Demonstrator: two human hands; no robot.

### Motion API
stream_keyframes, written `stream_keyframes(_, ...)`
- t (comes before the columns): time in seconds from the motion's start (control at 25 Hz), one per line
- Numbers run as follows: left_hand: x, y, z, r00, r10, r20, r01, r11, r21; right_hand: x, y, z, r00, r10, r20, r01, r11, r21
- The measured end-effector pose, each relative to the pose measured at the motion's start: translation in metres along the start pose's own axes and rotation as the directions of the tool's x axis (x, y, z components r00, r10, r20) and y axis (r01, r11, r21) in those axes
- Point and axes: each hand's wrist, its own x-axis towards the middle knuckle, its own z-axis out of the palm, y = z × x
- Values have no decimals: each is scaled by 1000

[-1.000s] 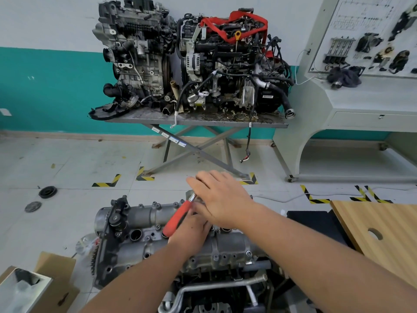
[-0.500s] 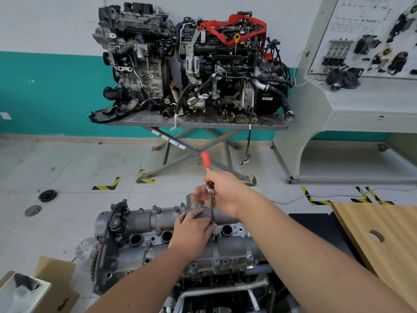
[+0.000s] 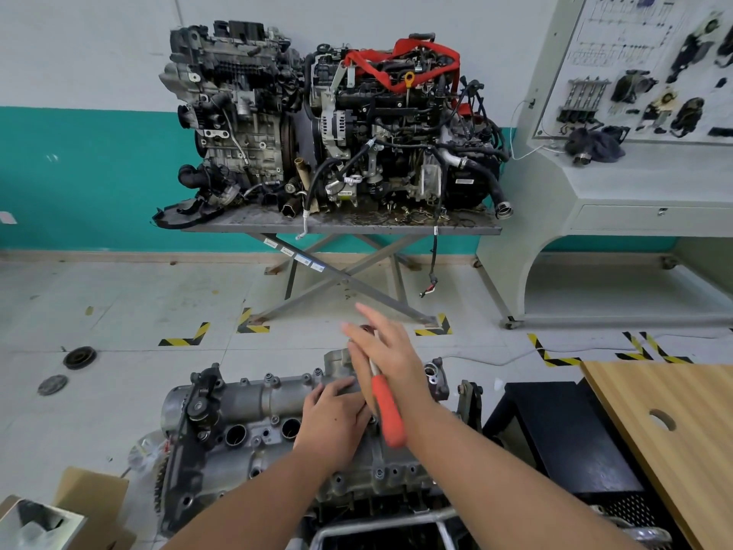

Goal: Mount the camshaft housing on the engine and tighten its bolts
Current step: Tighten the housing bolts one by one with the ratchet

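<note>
Resting flat on camshaft housing [image 3: 246,398], left hand [image 3: 337,416]; right hand [image 3: 386,351] straight-fingered against ratchet [image 3: 386,406]; no legible writing

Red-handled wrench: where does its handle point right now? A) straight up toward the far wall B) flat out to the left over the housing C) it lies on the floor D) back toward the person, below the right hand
D: the red-handled wrench slants down and back toward the person from under the right hand, whose fingers are stretched out over it, while the left hand rests on the camshaft housing.
</note>
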Motion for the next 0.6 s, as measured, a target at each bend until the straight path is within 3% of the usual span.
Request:
stream_keyframes(0.08,-1,2,-1,999,4,-33,-4,1000,3,5,5,-1,981,-176,80,186,970,-158)
stream_keyframes(0.24,1,6,-2,990,31,-138,-39,997,-60,20,7,-16,883,-314,349,422,857,-296)
stream_keyframes(0.44,3,6,-4,987,45,-157,-62,992,-106,42,-1,-40,717,-196,669,544,758,-361)
stream_keyframes(0.52,3,4,-1,995,-15,-95,10,999,-49,50,-6,-42,708,-148,690,544,737,-401)
stream_keyframes(0.6,3,3,1,997,-64,-39,63,998,-26,57,-13,-35,754,-60,654,450,772,-449)
